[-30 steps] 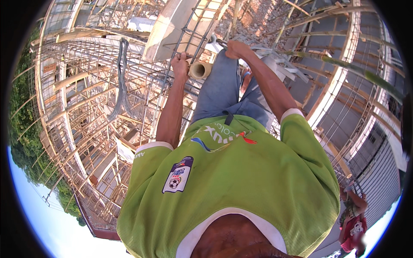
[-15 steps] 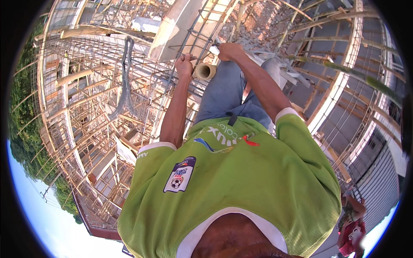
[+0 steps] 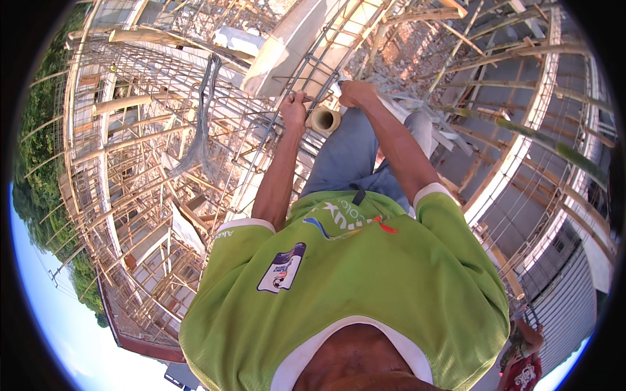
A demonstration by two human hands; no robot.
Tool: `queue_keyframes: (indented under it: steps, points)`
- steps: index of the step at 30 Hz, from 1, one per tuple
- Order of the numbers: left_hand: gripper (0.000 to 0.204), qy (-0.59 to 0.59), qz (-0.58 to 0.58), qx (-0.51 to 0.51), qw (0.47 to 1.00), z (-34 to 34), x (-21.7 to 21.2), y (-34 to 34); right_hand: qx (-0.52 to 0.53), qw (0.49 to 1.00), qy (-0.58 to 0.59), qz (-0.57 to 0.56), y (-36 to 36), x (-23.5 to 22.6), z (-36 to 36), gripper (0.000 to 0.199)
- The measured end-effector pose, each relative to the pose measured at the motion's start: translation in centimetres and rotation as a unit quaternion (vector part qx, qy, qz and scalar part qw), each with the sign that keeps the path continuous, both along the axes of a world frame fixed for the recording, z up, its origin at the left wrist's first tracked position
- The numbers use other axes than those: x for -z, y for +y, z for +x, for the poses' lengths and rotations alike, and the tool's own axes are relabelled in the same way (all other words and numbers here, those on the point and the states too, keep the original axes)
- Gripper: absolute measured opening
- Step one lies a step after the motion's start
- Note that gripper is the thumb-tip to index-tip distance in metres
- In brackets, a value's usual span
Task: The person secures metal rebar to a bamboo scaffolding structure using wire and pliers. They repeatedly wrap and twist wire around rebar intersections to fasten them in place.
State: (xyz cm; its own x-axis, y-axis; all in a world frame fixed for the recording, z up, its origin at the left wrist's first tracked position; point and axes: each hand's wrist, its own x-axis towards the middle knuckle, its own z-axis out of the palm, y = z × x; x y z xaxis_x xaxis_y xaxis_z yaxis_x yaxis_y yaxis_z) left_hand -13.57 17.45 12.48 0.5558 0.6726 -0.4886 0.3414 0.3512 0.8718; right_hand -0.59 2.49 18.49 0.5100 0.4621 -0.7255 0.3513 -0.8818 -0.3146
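Nearest the camera, a bright green jersey point(image 3: 365, 287) with white collar and sleeve trim, a small crest on its left chest, filling the lower middle of the view. Below the jersey's hem, grey-blue trousers point(image 3: 355, 163) running up the picture toward the hands, bare forearms reaching out on either side of them.

Beyond the knees, left hand point(image 3: 295, 107) closed in a fist round a thin steel bar of the rebar cage point(image 3: 313, 68), fingers curled tight, knuckles up. Just beside it, right hand point(image 3: 355, 93) also curled shut, gripping at the same cage; whether pinching a wire or a small tool cannot be told, the fingers hiding it. Between and slightly under the two hands, a pale cardboard-coloured tube point(image 3: 324, 120), open round end facing the camera, resting against the trousers and close to the left hand; touching either hand or not, cannot be told.

Further out, the long cage of bars and stirrups stretching away along a pale concrete beam point(image 3: 293, 45). Left of that, a bundle of grey cables point(image 3: 199, 124) draped over a wide lattice of reinforcement. Right, green bamboo poles point(image 3: 521, 133) crossing scaffold timbers.

Farthest off, trees point(image 3: 39, 130) at the left rim, sky below them, and at the lower right edge another person in a red top point(image 3: 521, 371), well apart.
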Motion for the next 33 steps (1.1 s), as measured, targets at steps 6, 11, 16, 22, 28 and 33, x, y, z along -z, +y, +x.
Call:
queue_keyframes:
  steps: [6,11,16,22,28,33]
  points:
    - [0.02,0.013,0.044,-0.004,0.999,-1.7,1.3,0.5,-0.045,0.989,0.119,0.072,1.2,1.4,0.1,0.035]
    - [0.02,0.012,0.063,0.032,0.997,0.3,-0.2,-0.1,0.056,0.995,-0.009,0.082,1.3,8.3,1.4,0.039]
    - [0.022,0.015,0.063,-0.022,0.998,-1.8,0.5,-0.3,0.025,0.968,0.238,0.076,2.5,2.1,1.4,0.015]
    - [0.024,-0.004,0.056,-0.004,0.998,-0.7,-1.8,-1.2,-0.088,0.989,0.028,0.114,1.1,5.6,2.0,0.018]
    - [0.025,0.106,0.148,-0.015,0.983,-5.7,3.1,0.8,-0.005,0.955,0.278,0.101,3.6,5.3,0.1,0.017]
    - [0.027,0.071,0.088,0.023,0.993,-2.7,1.5,0.7,0.041,0.987,0.125,0.089,3.0,7.0,0.6,0.027]
